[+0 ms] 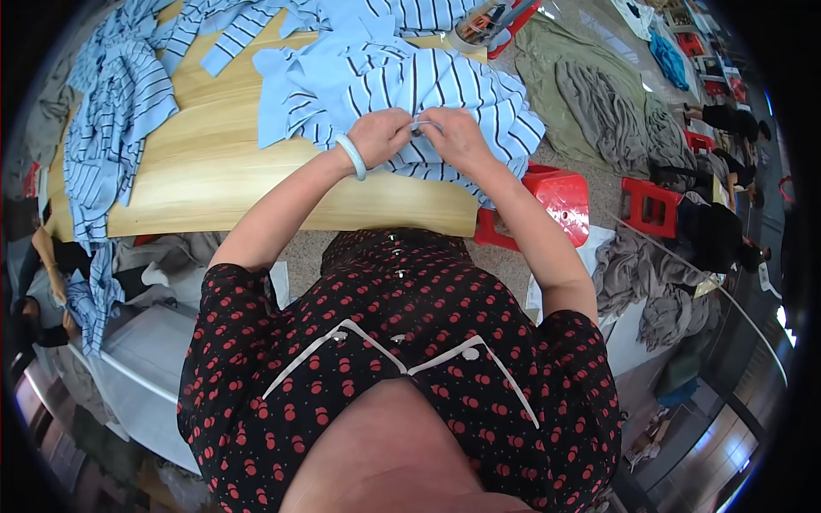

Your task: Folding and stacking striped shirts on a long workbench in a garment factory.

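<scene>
A light blue knit garment with dark and white stripes (pixel 462 81) lies bunched on the wooden table (pixel 214 184), near its right end. My left hand (pixel 380 137), with a pale bangle (pixel 351 157) at the wrist, is closed in a pinch on the garment. Close beside it, my right hand (pixel 460 138) also pinches the cloth with thumb and forefinger. A small fold of pale fabric stretches between the fingertips. Something small and dark shows there, too little to name. Loose folds hang over the table's front edge below my right hand.
More striped garments (pixel 128 103) lie at the left and far side of the table. A tub of tools (pixel 479 26) stands at the far right corner. Red stools (pixel 556 201) are at the right, near heaped grey-brown cloth (pixel 599 103). Another person's arm (pixel 47 261) shows at far left.
</scene>
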A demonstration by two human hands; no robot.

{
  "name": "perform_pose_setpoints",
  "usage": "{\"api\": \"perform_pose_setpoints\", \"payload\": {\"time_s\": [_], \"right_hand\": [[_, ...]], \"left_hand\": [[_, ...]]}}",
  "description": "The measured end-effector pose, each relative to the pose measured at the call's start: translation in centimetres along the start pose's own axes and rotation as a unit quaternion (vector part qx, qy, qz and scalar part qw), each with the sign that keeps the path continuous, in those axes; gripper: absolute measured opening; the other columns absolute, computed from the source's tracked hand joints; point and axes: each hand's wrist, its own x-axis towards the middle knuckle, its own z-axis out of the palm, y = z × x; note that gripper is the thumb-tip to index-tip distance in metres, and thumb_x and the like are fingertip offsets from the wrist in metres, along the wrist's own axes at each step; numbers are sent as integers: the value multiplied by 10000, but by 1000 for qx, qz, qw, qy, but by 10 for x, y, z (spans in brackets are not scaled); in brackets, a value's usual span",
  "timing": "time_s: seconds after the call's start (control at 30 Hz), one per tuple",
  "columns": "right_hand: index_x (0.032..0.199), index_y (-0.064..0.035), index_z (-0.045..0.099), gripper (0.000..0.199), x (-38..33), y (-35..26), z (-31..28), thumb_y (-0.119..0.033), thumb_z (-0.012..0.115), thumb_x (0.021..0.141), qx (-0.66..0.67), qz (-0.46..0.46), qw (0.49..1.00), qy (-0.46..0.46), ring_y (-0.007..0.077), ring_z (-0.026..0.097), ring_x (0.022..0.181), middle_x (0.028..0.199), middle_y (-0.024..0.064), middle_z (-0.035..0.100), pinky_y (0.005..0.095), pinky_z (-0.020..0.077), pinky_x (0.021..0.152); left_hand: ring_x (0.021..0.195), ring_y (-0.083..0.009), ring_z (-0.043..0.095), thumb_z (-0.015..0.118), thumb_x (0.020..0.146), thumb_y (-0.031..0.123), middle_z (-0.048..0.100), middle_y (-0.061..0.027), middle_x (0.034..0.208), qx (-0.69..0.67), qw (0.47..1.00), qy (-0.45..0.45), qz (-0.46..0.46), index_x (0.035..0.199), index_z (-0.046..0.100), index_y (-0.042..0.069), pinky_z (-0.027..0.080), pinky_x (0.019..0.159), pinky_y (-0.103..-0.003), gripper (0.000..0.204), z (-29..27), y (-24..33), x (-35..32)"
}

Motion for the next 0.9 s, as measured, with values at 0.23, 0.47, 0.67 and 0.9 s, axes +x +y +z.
{"api": "perform_pose_setpoints", "payload": {"time_s": [0.23,0.47,0.67,0.9], "right_hand": [[774,-58,577,105,-2,3,-17,-105,565,681,-84,-107,991,15,222,499,752,750,56,559,326,339,742],[785,-40,563,107,-11,9,-19,-33,526,684,-122,-121,984,-39,236,486,755,781,71,519,314,392,681],[809,-36,539,131,-9,5,-23,-6,488,692,-116,-114,986,-42,257,495,743,773,91,506,336,424,633],[790,-29,531,96,-8,1,-25,-36,489,703,-103,-76,991,-37,276,505,713,720,111,479,351,430,613]], "left_hand": [[575,-202,482,511,725,145,533,-93,681,-76,994,-39,-67,828,548,35,390,552,-280,155,-11,-14,0],[605,-194,487,546,701,179,522,-89,691,-41,995,-48,-79,838,566,54,399,564,-284,186,-14,-21,6],[677,-220,511,607,669,234,517,-91,747,36,999,-24,-30,852,576,79,416,607,-300,242,-2,-11,35],[758,-273,534,597,655,221,570,-120,814,5,993,-118,8,843,595,67,422,685,-330,244,16,-20,58]]}}
